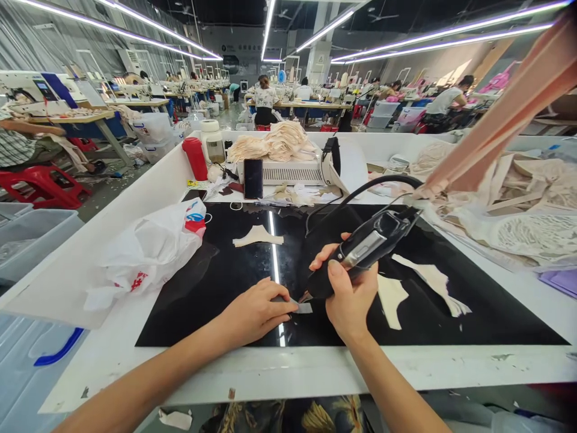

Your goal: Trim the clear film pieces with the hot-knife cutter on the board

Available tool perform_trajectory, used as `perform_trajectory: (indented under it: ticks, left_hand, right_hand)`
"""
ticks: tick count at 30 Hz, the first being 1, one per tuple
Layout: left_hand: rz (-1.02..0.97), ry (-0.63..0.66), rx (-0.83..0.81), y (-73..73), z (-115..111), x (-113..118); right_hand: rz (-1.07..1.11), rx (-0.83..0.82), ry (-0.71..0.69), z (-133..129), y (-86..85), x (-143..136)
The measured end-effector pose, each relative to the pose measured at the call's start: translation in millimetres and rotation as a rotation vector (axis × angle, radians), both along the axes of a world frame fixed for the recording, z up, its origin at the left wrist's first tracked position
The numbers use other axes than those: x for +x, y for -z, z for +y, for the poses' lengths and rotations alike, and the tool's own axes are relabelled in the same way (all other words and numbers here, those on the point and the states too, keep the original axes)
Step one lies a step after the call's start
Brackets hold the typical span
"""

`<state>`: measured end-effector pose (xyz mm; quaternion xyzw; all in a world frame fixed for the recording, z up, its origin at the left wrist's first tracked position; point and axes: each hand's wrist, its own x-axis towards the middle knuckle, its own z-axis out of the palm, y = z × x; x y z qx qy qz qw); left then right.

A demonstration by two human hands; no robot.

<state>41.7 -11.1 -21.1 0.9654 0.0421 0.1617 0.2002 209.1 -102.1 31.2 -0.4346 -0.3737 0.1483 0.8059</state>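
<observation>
Wrapped firmly, R hand [351,304] had the black tool [369,240] round its body, thumb along the near side, fingers curled over the far side. L hand [256,313] had thumb & index pressed together on one end of a grey strip [305,308], the other end poking out flat toward the tool's tip. Both things sat over the black mat [202,313], nr its front edge, btwn my forearms.

Tool looked rigid, prob. the heaviest pc in reach, w/ its bulk running up & away to my R; holding mid-body seemed best for balance, fingers well back from the tip. Its casing looked smooth, so prob. a bit slippery. Strip looked thin, light & soft, likely to curl or skid on the glossy mat unless pinned close to its end; w/ my L fingertips that nr the tip, a nick was the main risk.

Cord [383,178] arched over behind the tool & could drag. Pink fabric [500,132] came down to the tool's rear end, so lifting or swinging R might've tugged it. Cream pcs lay R of my R hand, one [393,300] quite close, another [435,282] further out; a cream stack [258,236] lay ahead. Plastic bag [153,246] crowded the mat's L edge. Best room: bare mat ahead of my L hand, short of the stack.
</observation>
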Motion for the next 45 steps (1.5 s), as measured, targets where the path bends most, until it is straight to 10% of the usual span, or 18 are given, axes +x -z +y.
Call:
perform_trajectory:
  ticks: [45]
  left_hand:
    - [0.069,0.074,-0.024,-10.4,1.2,-1.5]
  right_hand:
    - [-0.002,-0.002,0.028,-19.0,2.2,6.4]
